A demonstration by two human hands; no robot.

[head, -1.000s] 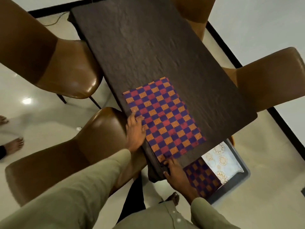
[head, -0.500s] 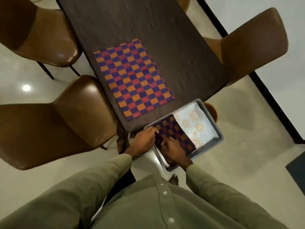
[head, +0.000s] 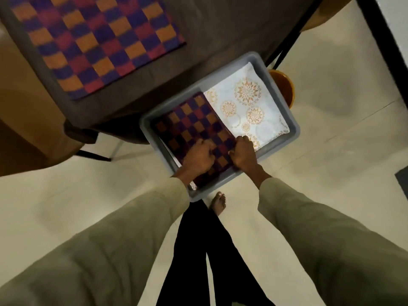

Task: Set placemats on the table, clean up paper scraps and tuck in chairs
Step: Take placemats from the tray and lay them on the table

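Observation:
A checkered purple, red and orange placemat (head: pixel 95 40) lies flat near the corner of the dark table (head: pixel 209 29). On the floor beside the table sits a grey tray (head: pixel 293 129). It holds a stack of folded checkered placemats (head: pixel 194 124) on its left side and a white placemat with orange flower prints (head: pixel 249 100) on its right. My left hand (head: pixel 198 157) grips the near edge of the folded checkered placemat. My right hand (head: pixel 244 153) grips its right edge, where it meets the white one.
A brown chair (head: pixel 24 120) stands at the left, close to the table corner. An orange round object (head: pixel 283 85) sits behind the tray. Dark table legs (head: pixel 284 47) run down at the upper right. My bare foot (head: pixel 218 202) stands just in front of the tray.
I have bent lower toward the tray, so the view has closed in on it. Both hands went from the placemat on the table down to the folded checkered placemat in the tray and now grip it.

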